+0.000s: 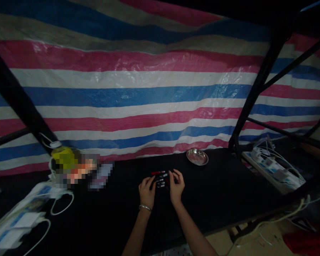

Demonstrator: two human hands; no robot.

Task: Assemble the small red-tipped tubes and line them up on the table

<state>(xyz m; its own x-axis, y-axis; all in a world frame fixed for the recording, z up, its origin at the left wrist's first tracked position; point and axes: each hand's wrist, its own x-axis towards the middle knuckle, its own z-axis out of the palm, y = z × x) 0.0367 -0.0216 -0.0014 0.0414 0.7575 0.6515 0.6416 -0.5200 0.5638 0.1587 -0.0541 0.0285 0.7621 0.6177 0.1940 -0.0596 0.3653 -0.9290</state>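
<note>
Several small, thin tubes with silvery or clear ends lie side by side on the black tabletop between my hands. At the far end of the row is a red tube (pixel 158 172); the dark tubes (pixel 160 182) lie closer to me. My left hand (pixel 146 191), with a bracelet (pixel 145 207) at its wrist, has bent fingers closed at the left ends of the dark tubes. Thumb and fingers of my right hand (pixel 177 185) curl together at the right side of the row, beside a dark red bit. What its fingertips hold is too small and dim to make out.
A round steel dish (pixel 197 157) stands at the back right. To the left are a bottle of yellow liquid (pixel 64 156), a blurred-out packet (pixel 101 176) and white power strips (pixel 18 220) with looping cables. More chargers (pixel 280 170) lie right. A striped sheet (pixel 138 96) hangs behind, between black posts.
</note>
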